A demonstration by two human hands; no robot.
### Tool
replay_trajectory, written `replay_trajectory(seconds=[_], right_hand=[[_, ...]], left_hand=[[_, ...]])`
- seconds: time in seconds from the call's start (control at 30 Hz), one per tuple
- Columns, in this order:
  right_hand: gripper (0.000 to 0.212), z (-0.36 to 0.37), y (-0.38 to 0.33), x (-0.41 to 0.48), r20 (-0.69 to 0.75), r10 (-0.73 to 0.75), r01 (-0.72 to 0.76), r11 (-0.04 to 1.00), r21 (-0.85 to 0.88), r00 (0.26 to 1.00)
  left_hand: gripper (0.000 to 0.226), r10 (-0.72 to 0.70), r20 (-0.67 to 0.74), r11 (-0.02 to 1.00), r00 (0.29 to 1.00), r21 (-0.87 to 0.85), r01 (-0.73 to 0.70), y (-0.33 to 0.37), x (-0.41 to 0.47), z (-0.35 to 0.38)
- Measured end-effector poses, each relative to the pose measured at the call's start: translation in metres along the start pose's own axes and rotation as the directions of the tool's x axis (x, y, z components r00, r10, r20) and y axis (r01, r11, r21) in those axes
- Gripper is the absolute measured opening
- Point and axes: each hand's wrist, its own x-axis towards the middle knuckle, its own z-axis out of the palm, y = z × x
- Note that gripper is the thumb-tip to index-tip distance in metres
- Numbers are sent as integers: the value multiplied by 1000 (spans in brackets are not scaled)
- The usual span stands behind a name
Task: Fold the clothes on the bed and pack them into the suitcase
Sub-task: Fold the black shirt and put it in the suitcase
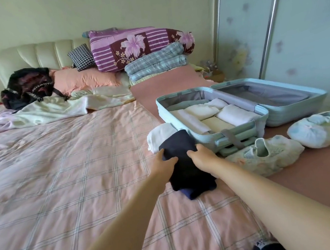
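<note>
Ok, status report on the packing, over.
Left grip and right grip hold navy garment on bed. Suitcase open, near half packed with folded clothes. White bundle beside garment, nothing blocking.

A black backpack (26,86) slumps against the cream padded headboard (36,54), with a pink pillow (82,78) just beside it on the right. A small black-and-white checked cushion (82,57) leans behind the pillow, touching a rolled purple floral quilt (135,46). A folded blue plaid blanket (155,64) is stacked in front of the quilt. A crumpled white sheet (56,109) spreads out in front of the backpack. Two pale rounded bundles (265,155) sit side by side at the right, near the frosted sliding wardrobe doors (251,24).
</note>
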Motion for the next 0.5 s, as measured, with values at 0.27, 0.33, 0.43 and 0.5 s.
replay_trajectory(seconds=[0.27,0.33,0.43,0.5], right_hand=[[59,38,-33,-36,102,-168,183,970,-160,980],[63,45,-37,-37,43,-254,254,908,-333,966],[72,43,-42,-22,102,-482,470,749,-468,870],[68,40,-44,-6,188,-477,503,714,-487,859]], left_hand=[[50,105,-98,938,990,339,-66,-7,-14,-75],[53,61,-35,829,998,559,-31,-11,-17,-85],[48,301,37,646,953,727,-232,-5,-8,-90],[45,410,116,562,905,749,-351,1,5,-88]])
